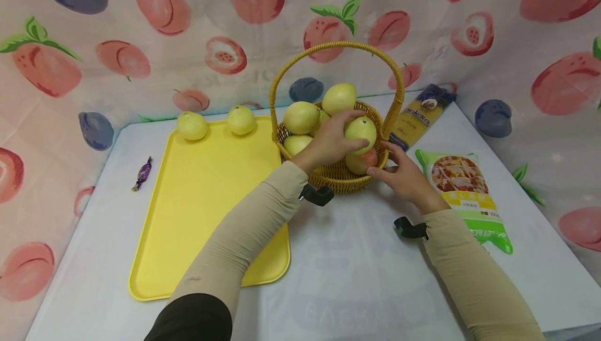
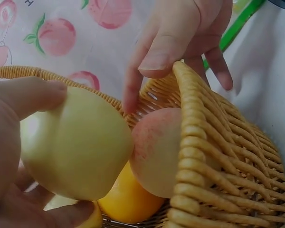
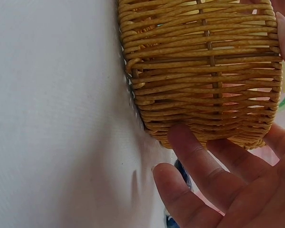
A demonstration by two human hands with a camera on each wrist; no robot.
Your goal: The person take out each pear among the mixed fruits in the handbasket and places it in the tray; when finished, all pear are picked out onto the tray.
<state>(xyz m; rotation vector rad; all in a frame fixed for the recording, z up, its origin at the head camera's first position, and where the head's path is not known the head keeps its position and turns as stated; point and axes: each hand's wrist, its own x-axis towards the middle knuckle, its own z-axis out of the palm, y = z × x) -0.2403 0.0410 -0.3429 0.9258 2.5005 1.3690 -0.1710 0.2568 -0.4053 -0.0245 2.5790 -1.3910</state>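
A wicker basket [image 1: 343, 183] with a tall arched handle stands on the white table and holds several pale yellow-green fruits [image 1: 300, 118]. Over its right part my left hand [image 1: 328, 140] grips one pale yellow-green fruit [image 2: 80, 142], smooth and slightly pear-shaped, with thumb and fingers on opposite sides. Just beside that fruit lies a pink-blushed peach [image 2: 154, 142] inside the basket, and an orange-yellow fruit [image 2: 133, 197] shows below. My right hand [image 1: 410, 177] holds the basket's right rim, thumb at the top edge, other fingers against the outer weave in the right wrist view.
Left of the basket lies a yellow tray [image 1: 211, 195], with two more pale fruits [image 1: 240, 120] at its far edge. A purple-wrapped candy [image 1: 143, 174] lies farther left. Behind my right hand are a pasta pack [image 1: 420, 117] and a green food bag [image 1: 465, 195].
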